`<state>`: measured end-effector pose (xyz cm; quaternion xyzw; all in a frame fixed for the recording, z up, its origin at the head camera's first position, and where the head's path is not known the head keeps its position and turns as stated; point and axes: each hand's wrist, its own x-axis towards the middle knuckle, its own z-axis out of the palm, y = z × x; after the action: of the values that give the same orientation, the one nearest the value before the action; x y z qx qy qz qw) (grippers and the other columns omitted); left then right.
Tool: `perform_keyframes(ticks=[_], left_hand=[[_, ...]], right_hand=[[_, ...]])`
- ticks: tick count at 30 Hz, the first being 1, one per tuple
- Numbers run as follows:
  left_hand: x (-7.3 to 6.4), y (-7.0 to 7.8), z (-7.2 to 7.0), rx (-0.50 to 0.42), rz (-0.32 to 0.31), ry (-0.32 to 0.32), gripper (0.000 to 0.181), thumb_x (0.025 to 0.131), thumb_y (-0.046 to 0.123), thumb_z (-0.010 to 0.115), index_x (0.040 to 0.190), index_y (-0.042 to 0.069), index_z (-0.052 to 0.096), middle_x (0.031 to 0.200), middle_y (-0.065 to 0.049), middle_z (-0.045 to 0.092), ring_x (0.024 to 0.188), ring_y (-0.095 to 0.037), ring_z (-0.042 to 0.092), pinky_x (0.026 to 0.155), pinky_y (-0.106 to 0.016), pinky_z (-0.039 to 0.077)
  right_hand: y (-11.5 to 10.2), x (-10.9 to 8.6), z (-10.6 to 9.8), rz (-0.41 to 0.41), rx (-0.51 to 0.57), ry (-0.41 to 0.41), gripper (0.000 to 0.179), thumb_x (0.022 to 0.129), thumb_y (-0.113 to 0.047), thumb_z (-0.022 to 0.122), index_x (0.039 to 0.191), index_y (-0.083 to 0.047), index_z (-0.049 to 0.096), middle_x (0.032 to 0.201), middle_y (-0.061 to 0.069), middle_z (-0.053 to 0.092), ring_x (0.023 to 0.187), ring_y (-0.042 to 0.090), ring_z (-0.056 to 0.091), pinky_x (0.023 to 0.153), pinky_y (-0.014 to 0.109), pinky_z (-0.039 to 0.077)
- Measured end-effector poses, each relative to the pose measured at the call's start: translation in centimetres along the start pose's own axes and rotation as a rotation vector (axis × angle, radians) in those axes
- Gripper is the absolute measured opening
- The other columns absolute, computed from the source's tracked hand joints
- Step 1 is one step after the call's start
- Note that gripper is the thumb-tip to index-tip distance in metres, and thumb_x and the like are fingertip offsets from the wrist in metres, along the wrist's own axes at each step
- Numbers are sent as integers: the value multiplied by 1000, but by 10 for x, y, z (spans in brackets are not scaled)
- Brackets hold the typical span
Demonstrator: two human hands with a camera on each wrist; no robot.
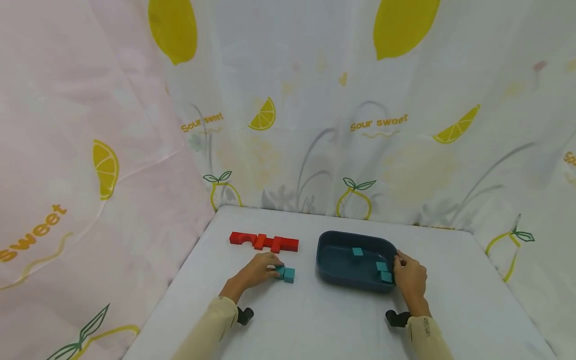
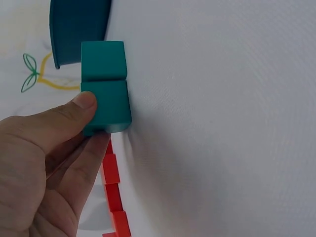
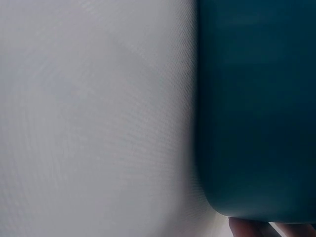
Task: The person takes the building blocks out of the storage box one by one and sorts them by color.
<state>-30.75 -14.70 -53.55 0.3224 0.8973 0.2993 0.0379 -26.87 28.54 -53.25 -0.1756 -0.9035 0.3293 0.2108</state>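
My left hand [image 1: 260,270] pinches a teal cube block [image 2: 109,106] between thumb and fingers. Against that block's side sits a second teal cube block [image 1: 289,275], lined up with it on the white table. At the right end of a dark blue rectangular tray [image 1: 346,283], my right hand [image 1: 411,276] grips the rim. Inside the tray are three more teal blocks: one alone near the middle [image 1: 357,251] and a pair [image 1: 381,266] by the right wall. In the right wrist view the tray's outer wall [image 3: 256,123] fills one side, with fingertips [image 3: 247,228] at its end.
Behind the left hand, several red blocks [image 1: 288,244], one with an arch cut, lie joined in a row. Lemon-print curtains [image 1: 288,165] stand along the table's back and left sides. White cloth covers the table [image 1: 324,325].
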Motion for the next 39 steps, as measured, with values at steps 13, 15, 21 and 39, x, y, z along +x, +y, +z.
perform_keyframes(ticks=[13, 15, 21, 39], left_hand=[[1, -1, 5, -42, -19, -19, 32, 90, 17, 72, 121, 9, 69, 109, 7, 64, 103, -12, 58, 87, -25, 51], [1, -1, 6, -57, -21, -19, 32, 90, 18, 72, 120, 9, 69, 109, 7, 65, 103, -12, 58, 87, -25, 51], [2, -2, 9, -98, -22, -21, 34, 88, 19, 74, 120, 9, 69, 109, 7, 66, 102, -12, 59, 87, -27, 52], [31, 25, -14, -124, -32, -20, 53, 89, 34, 72, 134, 10, 58, 123, -9, 62, 113, -26, 58, 92, -38, 52]], right_hand=[[3, 0, -1, 15, 0, -25, 35, 99, -15, 52, 130, 1, 59, 108, 29, 66, 92, 41, 64, 72, 53, 51], [4, 0, -1, 22, -5, -32, 36, 99, -16, 52, 130, 1, 59, 109, 29, 65, 93, 41, 64, 73, 53, 51], [4, 0, -1, 20, -10, -35, 36, 99, -16, 52, 130, 0, 59, 109, 28, 66, 94, 42, 63, 72, 53, 50], [2, 1, -1, -5, 4, 8, 34, 98, -16, 55, 127, 0, 62, 105, 27, 68, 83, 35, 64, 63, 49, 51]])
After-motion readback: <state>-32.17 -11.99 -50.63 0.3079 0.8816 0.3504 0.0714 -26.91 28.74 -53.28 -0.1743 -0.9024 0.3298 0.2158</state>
